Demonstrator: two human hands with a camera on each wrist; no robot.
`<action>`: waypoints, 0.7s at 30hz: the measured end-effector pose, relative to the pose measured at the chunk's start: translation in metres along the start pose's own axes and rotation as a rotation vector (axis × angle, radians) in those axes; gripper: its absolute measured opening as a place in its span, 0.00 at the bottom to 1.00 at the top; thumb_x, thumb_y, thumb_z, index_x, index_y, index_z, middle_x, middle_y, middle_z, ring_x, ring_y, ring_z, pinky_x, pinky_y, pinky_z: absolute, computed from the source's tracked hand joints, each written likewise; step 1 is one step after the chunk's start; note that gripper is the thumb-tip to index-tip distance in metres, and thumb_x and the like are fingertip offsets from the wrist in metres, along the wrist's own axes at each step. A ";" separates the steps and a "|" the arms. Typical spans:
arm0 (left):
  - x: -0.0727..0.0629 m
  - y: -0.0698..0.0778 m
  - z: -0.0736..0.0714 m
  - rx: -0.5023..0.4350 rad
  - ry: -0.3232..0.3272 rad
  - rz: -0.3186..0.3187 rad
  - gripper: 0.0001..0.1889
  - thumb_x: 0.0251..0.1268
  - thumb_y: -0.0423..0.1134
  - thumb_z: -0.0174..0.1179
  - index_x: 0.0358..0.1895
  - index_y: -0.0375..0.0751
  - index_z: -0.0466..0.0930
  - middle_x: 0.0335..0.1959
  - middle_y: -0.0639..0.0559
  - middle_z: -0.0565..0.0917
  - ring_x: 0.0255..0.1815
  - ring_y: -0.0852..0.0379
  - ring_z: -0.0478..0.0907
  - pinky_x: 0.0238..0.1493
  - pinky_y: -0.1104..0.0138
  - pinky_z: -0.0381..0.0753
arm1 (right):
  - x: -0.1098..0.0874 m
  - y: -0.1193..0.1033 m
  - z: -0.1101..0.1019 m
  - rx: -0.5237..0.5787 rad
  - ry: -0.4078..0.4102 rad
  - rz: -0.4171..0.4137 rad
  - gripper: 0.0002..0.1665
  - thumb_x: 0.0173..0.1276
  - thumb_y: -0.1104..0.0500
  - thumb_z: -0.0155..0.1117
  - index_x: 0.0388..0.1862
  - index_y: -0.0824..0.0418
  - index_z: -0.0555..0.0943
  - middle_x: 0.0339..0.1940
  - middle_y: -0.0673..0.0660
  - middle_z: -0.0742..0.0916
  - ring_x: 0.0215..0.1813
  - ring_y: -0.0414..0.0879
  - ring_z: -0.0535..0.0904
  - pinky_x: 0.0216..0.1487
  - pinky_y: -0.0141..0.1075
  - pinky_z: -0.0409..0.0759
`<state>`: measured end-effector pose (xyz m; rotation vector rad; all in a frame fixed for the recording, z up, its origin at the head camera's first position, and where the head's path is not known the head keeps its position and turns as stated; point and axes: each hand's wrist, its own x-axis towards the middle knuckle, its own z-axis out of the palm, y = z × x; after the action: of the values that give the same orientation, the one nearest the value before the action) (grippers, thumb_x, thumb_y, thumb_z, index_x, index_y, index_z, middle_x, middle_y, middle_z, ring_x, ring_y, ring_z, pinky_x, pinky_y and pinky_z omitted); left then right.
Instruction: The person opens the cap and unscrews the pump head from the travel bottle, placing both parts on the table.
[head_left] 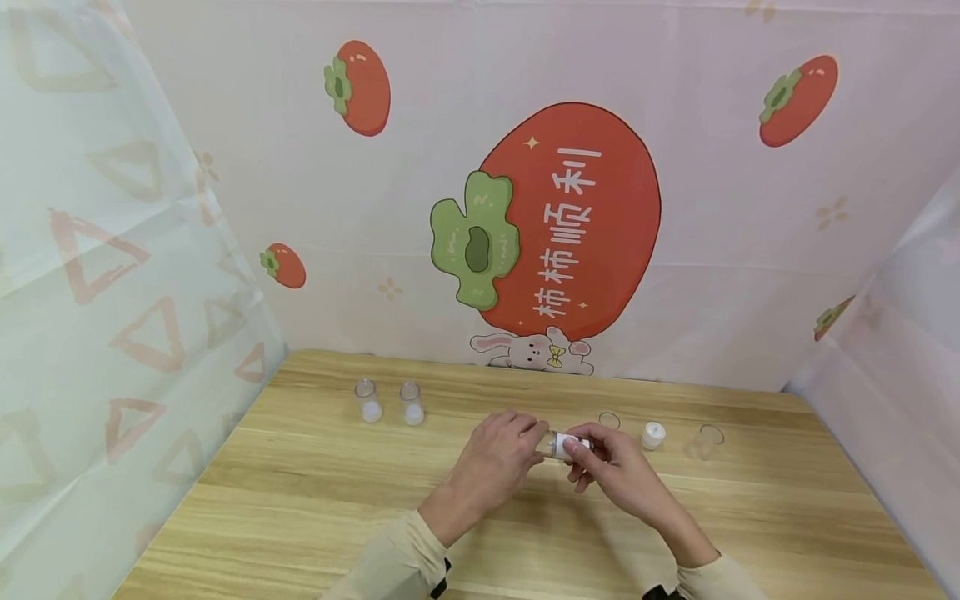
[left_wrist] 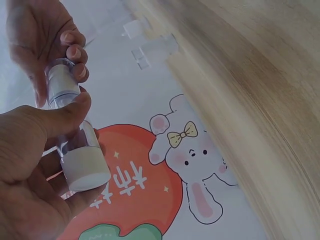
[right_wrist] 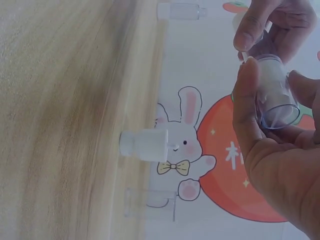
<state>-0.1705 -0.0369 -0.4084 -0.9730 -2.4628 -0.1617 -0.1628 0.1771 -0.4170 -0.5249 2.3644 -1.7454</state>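
My left hand point(head_left: 495, 457) grips a small clear bottle point(left_wrist: 86, 169) with a thick white base, its thumb across the bottle's side in the left wrist view. End to end with this bottle is a white pump top point(left_wrist: 62, 82) inside a clear cover point(right_wrist: 281, 117). The fingers and thumb of my right hand point(head_left: 626, 473) hold that covered top. The cover's open rim faces the camera in the right wrist view. Fingers partly hide where the two pieces meet, so I cannot tell whether they are joined.
Two clear bottles point(head_left: 367, 400) with white bottoms stand at the back left of the wooden table point(head_left: 300, 500). To the right is a white pump top point(head_left: 653, 434), with a clear cover point(head_left: 610, 420) on either side. A printed cloth wall point(head_left: 405, 183) borders the back.
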 end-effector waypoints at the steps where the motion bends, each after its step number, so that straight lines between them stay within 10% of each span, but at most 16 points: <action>1: 0.000 0.000 0.000 0.000 0.001 0.006 0.17 0.58 0.46 0.75 0.49 0.46 0.85 0.44 0.55 0.87 0.46 0.56 0.83 0.49 0.64 0.83 | 0.000 -0.001 0.000 0.005 0.001 -0.003 0.19 0.79 0.57 0.59 0.53 0.74 0.78 0.33 0.60 0.83 0.31 0.53 0.85 0.31 0.45 0.86; 21: 0.004 -0.002 0.000 -0.090 0.003 0.035 0.16 0.56 0.45 0.77 0.45 0.44 0.86 0.42 0.55 0.89 0.39 0.58 0.87 0.43 0.65 0.85 | 0.000 0.003 -0.002 -0.055 0.010 -0.042 0.15 0.78 0.59 0.60 0.51 0.72 0.80 0.28 0.58 0.82 0.24 0.42 0.78 0.24 0.39 0.81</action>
<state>-0.1744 -0.0365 -0.4066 -1.0526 -2.4521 -0.2643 -0.1641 0.1801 -0.4191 -0.5792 2.4316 -1.7082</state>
